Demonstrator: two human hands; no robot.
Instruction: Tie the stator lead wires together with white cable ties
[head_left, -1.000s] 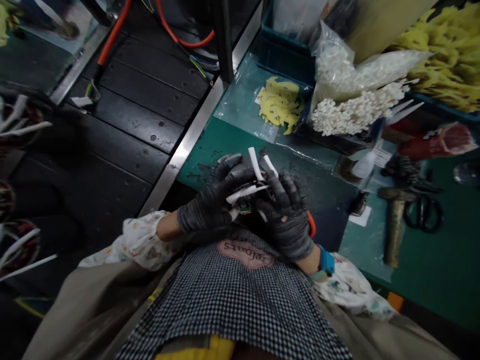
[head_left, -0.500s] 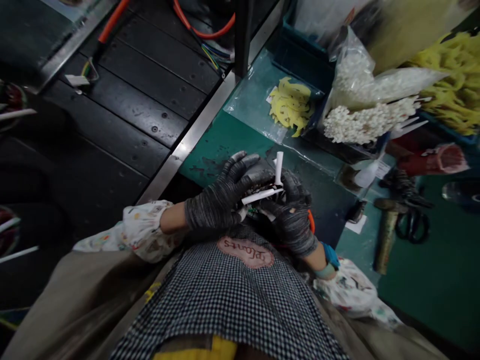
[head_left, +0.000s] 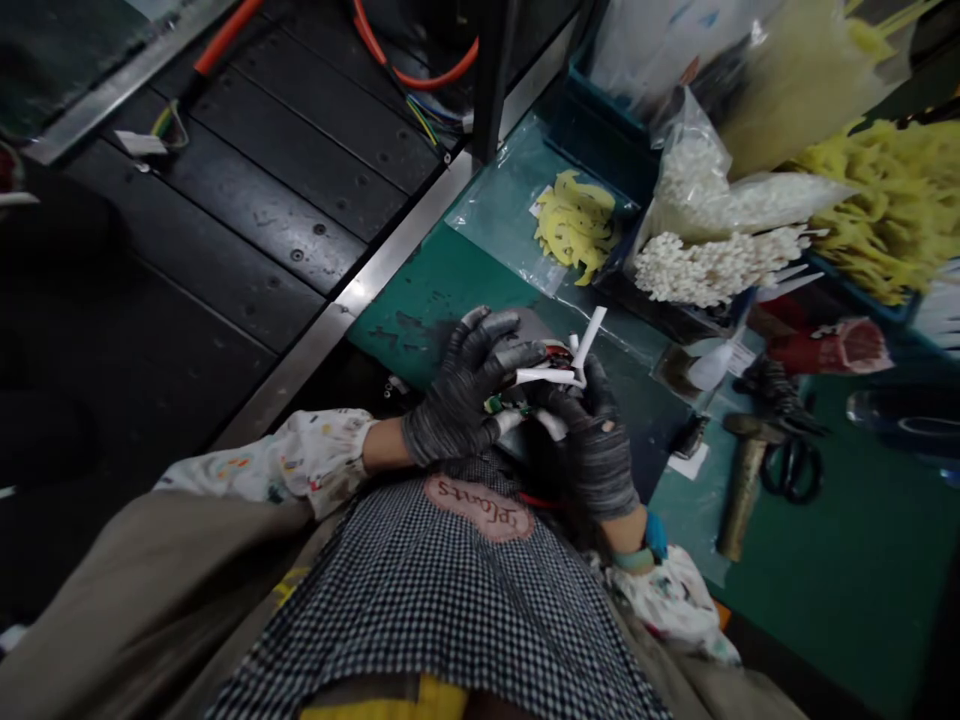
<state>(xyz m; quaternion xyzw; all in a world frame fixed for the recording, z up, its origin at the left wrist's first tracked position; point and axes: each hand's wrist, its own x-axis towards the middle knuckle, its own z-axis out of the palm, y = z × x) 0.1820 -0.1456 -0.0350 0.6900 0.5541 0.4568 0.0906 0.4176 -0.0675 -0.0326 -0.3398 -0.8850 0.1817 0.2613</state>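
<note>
Both of my hands wear grey knit gloves with pale, worn fingertips. Between them, close to my checked apron [head_left: 442, 600], is what looks like a motor stator [head_left: 557, 353] with reddish windings, mostly covered by the fingers. A white sleeve tube [head_left: 591, 335] sticks up from it at a slant, and another white tube [head_left: 541, 376] lies across it. My left hand [head_left: 466, 395] curls around its left side, the thumb beside a small green bit [head_left: 493, 404]. On the right side my right hand [head_left: 600, 445] grips it, fingers bent near the tube ends.
On the green tabletop [head_left: 847, 590] lie a hammer [head_left: 739, 490], black scissors [head_left: 793, 470] and a red cup-like roll [head_left: 836, 348]. Yellow cut pieces [head_left: 576, 225], bagged white parts [head_left: 694, 265] and blue bins [head_left: 600, 130] stand beyond. At left runs a dark slatted conveyor [head_left: 285, 190] with a metal edge.
The upright white tube now leans to the right, and the lying tube has shifted right and levelled. More reddish winding shows between my hands. My head view has moved slightly.
</note>
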